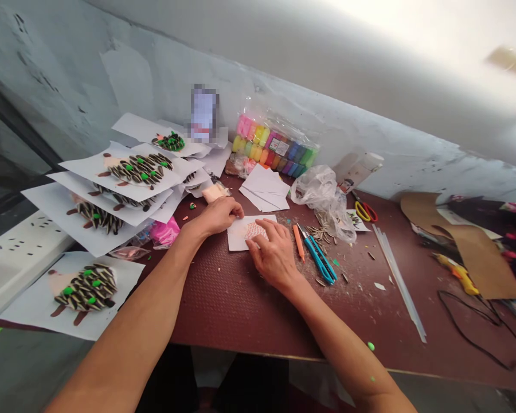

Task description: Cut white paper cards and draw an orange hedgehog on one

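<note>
A small white card (239,241) with an orange-patterned shape (254,230) on it lies on the dark red table. My right hand (273,252) rests over the card's right part, fingers apart, fingertips on the patterned shape. At the card's upper left edge is my left hand (222,215), its fingers curled together; whatever they hold, if anything, is too small to name. Just behind that hand sits a pale peach block (215,193). An orange marker (298,244) and a blue-handled tool (320,256) lie right of my right hand.
Sheets with seed-covered hedgehogs (140,170) are stacked at the left, above a power strip (26,246). Coloured clay packs (275,146), a plastic bag (322,192) and scissors (364,210) stand behind. Glue sticks (399,281) and a yellow glue gun (460,274) lie right.
</note>
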`<control>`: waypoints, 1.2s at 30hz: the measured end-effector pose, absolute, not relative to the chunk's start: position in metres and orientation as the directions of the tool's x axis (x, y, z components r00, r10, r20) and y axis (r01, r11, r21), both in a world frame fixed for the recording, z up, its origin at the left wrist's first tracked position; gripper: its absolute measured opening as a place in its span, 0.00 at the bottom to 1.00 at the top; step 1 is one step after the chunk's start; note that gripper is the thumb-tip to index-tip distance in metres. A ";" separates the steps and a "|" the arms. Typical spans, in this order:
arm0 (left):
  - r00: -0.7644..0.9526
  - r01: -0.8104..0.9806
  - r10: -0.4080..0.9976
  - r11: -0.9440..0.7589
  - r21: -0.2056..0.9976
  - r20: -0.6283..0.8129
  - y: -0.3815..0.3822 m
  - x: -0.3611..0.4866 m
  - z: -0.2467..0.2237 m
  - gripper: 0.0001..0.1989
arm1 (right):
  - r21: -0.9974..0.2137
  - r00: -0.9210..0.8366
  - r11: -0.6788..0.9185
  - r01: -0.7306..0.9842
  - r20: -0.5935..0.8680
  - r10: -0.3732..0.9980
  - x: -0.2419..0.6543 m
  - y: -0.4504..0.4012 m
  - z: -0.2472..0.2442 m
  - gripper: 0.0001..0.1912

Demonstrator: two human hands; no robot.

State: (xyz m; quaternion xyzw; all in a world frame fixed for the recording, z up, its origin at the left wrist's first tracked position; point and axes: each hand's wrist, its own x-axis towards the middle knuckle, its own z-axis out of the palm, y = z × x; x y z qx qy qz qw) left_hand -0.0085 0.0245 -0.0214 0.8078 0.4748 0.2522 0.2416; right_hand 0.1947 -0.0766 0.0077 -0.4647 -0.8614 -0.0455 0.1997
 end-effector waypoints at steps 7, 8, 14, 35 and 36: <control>0.323 0.603 0.917 -0.391 0.696 0.236 0.021 -0.006 -0.018 0.14 | -0.205 -0.342 0.405 0.891 0.283 0.896 0.209 -0.064 0.007 0.13; 0.278 0.607 0.919 -0.394 0.690 0.280 0.020 -0.006 -0.015 0.13 | -0.201 -0.338 0.392 0.898 0.258 0.905 0.208 -0.064 0.008 0.13; 0.080 0.744 0.874 -0.373 0.555 0.480 0.019 -0.007 -0.011 0.19 | -0.147 -0.305 0.328 0.933 0.161 0.939 0.204 -0.068 0.016 0.14; 0.063 0.881 0.878 -0.272 0.387 0.474 0.017 -0.009 -0.025 0.18 | -0.287 -0.240 0.300 0.910 0.227 0.944 0.216 -0.062 0.012 0.13; 0.061 0.875 0.878 -0.276 0.398 0.474 0.017 -0.009 -0.023 0.19 | -0.292 -0.241 0.301 0.908 0.224 0.944 0.216 -0.062 0.012 0.13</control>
